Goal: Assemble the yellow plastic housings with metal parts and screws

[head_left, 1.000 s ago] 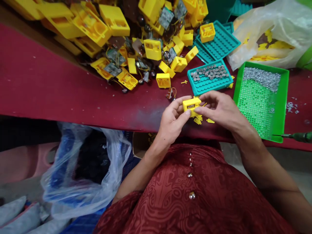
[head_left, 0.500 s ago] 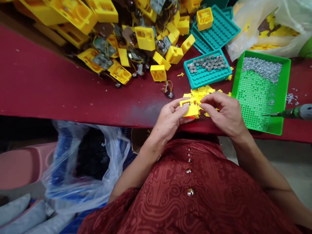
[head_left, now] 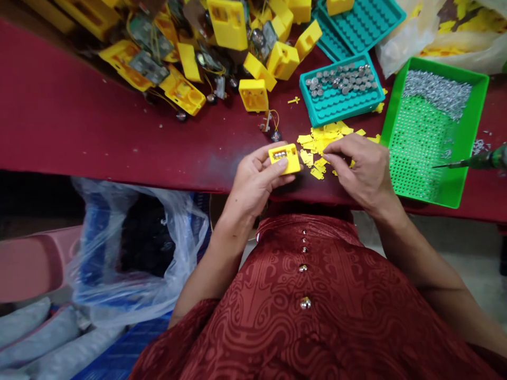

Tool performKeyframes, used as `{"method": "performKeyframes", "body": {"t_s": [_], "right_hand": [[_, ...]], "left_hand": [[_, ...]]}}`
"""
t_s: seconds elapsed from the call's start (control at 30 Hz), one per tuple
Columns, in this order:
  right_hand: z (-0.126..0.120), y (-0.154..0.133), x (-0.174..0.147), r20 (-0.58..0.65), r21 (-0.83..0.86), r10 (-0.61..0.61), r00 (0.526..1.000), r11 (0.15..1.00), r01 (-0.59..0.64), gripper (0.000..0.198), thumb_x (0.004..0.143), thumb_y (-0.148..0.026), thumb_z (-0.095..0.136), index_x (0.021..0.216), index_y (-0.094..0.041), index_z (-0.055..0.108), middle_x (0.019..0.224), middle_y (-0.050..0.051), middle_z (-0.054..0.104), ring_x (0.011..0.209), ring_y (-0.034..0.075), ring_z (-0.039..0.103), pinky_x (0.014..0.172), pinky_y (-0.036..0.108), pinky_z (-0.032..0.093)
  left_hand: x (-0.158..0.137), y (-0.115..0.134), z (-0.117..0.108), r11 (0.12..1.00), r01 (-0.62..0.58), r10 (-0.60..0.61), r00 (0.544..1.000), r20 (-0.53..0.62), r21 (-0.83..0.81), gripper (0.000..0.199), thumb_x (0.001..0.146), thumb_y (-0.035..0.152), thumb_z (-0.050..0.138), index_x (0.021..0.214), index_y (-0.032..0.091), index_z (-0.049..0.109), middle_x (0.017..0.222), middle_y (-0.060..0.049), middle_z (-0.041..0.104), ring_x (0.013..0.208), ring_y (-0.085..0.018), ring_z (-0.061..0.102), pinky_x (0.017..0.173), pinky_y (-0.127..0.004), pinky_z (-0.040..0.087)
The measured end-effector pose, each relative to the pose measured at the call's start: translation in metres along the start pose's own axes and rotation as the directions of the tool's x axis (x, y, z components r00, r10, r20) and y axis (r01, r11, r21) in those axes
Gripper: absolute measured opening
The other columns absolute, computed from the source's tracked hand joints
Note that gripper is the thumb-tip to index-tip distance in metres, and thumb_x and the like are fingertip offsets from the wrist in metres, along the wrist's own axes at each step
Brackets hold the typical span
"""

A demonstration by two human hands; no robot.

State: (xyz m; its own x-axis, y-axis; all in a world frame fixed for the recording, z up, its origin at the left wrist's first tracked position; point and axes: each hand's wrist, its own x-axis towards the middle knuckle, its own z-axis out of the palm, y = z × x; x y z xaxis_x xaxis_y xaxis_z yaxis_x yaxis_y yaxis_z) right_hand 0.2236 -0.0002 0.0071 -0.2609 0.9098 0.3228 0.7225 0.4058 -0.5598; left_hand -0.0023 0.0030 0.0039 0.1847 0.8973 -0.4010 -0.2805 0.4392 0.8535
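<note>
My left hand (head_left: 255,179) is closed round a small yellow plastic case (head_left: 292,159), its thumb on the face. Several silver button cells (head_left: 279,155) sit in a slot of that case. To the right, my right hand (head_left: 366,171) has thumb and forefinger pinched over a heap of small flat yellow covers (head_left: 328,138). Whatever lies between those fingertips, if anything, is too small to make out. Beyond the heap stands a teal ribbed tray (head_left: 322,112) holding loose button cells (head_left: 350,79).
A green basket (head_left: 431,195) of small screws (head_left: 439,89) stands at right, with an electric screwdriver (head_left: 485,160) reaching over it. Yellow cases with wired parts (head_left: 182,95) pile up at back left. A plastic-lined blue crate (head_left: 93,248) is below the table edge.
My left hand has drawn the yellow case leftward, away from my right hand, and its button cells show more plainly. My right hand stays pinched by the heap. The camera view has shifted.
</note>
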Motion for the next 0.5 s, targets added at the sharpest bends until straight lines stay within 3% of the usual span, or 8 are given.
{"method": "performKeyframes", "body": {"t_s": [0.13,0.23,0.37,0.5], "right_hand": [[-0.004,0.000,-0.015,0.210,-0.208,-0.039,0.977,0.975,0.083,0.023,0.106,-0.024,0.058,0.100,-0.017,0.079,0.097,0.010,0.072,0.094,0.022,0.066,0.085,0.036,0.053],[0.001,-0.004,-0.022,0.294,-0.330,-0.041,0.955,0.933,0.141,0.024,0.107,-0.026,0.057,0.097,-0.015,0.076,0.100,0.014,0.070,0.095,0.025,0.064,0.083,0.039,0.052],[0.004,-0.011,-0.020,0.303,-0.440,0.014,0.953,0.889,0.127,0.035,0.110,-0.026,0.045,0.098,-0.015,0.076,0.102,0.018,0.069,0.098,0.030,0.066,0.086,0.045,0.054],[-0.002,-0.013,-0.009,0.264,-0.388,0.097,0.960,0.922,0.013,0.039,0.114,-0.033,0.043,0.111,-0.018,0.078,0.117,0.018,0.071,0.113,0.033,0.070,0.097,0.049,0.058]], "left_hand": [[-0.001,0.006,-0.012,0.997,-0.067,0.070,0.994,-0.082,0.040,0.036,0.085,0.026,0.087,0.119,0.022,0.076,0.123,-0.009,0.084,0.107,-0.027,0.084,0.080,-0.033,0.073],[-0.005,0.019,-0.015,0.994,-0.080,0.091,0.982,-0.165,0.071,0.035,0.094,0.025,0.081,0.127,0.020,0.073,0.129,-0.011,0.081,0.125,-0.033,0.080,0.096,-0.044,0.072],[-0.010,0.041,-0.025,0.992,-0.101,0.117,0.961,-0.253,0.074,0.024,0.105,0.013,0.066,0.129,0.019,0.070,0.124,-0.007,0.081,0.128,-0.036,0.077,0.106,-0.053,0.067],[-0.017,0.048,-0.038,0.983,-0.154,0.175,0.944,-0.280,0.097,0.022,0.107,0.012,0.061,0.125,0.021,0.069,0.123,-0.002,0.078,0.124,-0.031,0.078,0.100,-0.044,0.068]]}}
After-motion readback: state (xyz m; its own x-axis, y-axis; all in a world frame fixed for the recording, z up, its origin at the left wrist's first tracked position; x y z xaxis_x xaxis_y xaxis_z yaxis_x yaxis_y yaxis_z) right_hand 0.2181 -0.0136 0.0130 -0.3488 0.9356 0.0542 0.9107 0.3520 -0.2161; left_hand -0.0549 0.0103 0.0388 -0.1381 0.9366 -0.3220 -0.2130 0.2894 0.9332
